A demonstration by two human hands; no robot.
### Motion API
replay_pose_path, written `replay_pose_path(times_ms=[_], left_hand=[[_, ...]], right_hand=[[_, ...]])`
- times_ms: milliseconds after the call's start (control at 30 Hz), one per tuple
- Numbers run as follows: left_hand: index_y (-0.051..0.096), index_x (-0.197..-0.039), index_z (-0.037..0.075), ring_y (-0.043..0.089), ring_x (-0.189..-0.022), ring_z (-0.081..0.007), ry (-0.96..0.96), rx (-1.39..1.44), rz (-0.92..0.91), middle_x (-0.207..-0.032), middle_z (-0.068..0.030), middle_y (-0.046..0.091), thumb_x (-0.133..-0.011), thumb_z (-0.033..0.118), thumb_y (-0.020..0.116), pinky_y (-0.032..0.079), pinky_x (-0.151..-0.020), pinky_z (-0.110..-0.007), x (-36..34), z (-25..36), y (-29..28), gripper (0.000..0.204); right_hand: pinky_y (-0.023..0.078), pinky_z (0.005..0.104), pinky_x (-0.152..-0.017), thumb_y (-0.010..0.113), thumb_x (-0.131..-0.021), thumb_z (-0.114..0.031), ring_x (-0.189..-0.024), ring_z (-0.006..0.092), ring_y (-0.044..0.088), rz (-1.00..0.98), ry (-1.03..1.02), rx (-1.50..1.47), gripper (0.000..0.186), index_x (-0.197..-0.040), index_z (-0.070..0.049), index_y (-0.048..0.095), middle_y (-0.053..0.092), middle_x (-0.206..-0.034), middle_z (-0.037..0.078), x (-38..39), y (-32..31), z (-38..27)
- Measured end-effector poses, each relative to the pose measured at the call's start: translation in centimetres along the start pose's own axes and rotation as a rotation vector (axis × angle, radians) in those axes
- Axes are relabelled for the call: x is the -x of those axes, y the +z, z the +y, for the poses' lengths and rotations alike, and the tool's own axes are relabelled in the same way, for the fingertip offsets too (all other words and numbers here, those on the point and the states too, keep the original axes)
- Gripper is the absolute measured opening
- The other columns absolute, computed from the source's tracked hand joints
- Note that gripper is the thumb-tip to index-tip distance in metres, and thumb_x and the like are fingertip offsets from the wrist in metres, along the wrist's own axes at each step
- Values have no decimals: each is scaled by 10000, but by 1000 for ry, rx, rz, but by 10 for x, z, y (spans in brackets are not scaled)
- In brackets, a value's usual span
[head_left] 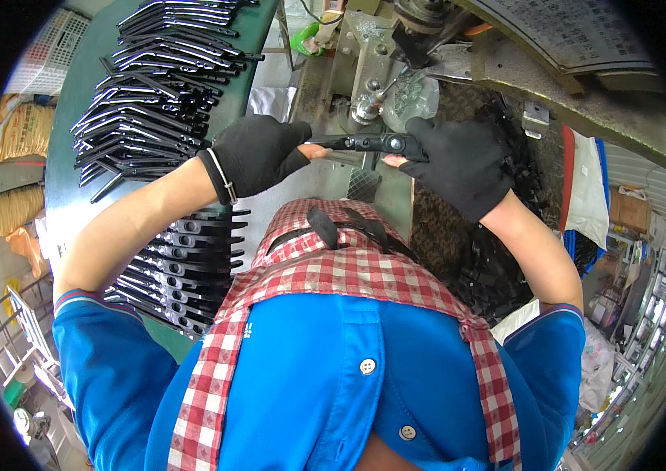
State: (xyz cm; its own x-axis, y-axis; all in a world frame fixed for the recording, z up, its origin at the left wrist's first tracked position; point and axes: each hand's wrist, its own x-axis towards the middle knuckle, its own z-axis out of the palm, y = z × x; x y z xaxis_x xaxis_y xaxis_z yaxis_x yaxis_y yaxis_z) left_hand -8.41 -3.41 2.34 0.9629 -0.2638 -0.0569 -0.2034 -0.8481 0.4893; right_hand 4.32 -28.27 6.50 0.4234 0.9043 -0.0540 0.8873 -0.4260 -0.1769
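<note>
The black jointed part (364,143) lies directly between my hands, in front of my chest, its long axis running left to right and roughly level across my body. Neither hand is nearer: my gloved left hand (258,155) pinches its left end, and my gloved right hand (462,161) grips the right end, close by its round pivot. A bare fingertip shows at each hand; how the other fingers curl behind the part, I cannot tell. Just beyond it, on the side away from me, stands the metal fixture (366,108) of the machine, with a clear plastic bag (421,94) of small pieces beside it. To my left, the green surface (66,184) carries rows of bent black tubes (152,98), and nearer me a stack of black parts with round holes (180,263). To my right, a heap of dark parts (498,271) lies low down. Farther out in the room, I see a white crate (56,49) and tan sacks (28,132) on the left, and a brown box (629,210) on the right.
</note>
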Motion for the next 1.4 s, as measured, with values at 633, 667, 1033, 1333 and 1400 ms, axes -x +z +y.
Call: replay_pose_path(times_ms=[633,667,1033,1333,1400], left_hand=[[638,-942,114,623,-635,-362,118,-349,86,-646,-158,615,-915,511,434,487,-591,-458,-85,-28,-40,448],[640,-940,113,623,-636,-363,111,-359,78,-647,-158,616,-917,512,430,487,-591,-458,-86,-28,-40,451],[586,-923,45,595,-621,-396,215,-265,107,-601,-203,565,-926,475,451,452,-564,-468,-87,-38,-33,451],[636,-851,32,613,-649,-389,299,-125,-67,-665,-227,591,-939,487,427,482,-581,-438,-101,-49,-32,508],[641,-863,34,627,-672,-376,250,-150,-116,-693,-219,604,-928,507,438,489,-615,-427,-108,-46,-39,519]], right_hand=[[468,391,-761,626,-788,-560,-850,316,617,-92,280,-263,555,-1042,-66,616,641,-903,138,-31,-4,50],[469,390,-755,623,-791,-558,-841,319,618,-41,263,-220,549,-1034,-66,618,641,-897,140,-28,0,49],[485,395,-714,610,-801,-553,-801,346,620,32,243,-37,516,-999,-78,634,641,-871,151,-24,-6,39],[486,388,-679,652,-782,-514,-757,329,627,85,220,63,471,-957,-77,643,642,-830,138,-27,21,50],[478,382,-676,648,-772,-537,-724,312,624,-52,312,-73,483,-925,-79,645,637,-795,147,-32,18,51]])
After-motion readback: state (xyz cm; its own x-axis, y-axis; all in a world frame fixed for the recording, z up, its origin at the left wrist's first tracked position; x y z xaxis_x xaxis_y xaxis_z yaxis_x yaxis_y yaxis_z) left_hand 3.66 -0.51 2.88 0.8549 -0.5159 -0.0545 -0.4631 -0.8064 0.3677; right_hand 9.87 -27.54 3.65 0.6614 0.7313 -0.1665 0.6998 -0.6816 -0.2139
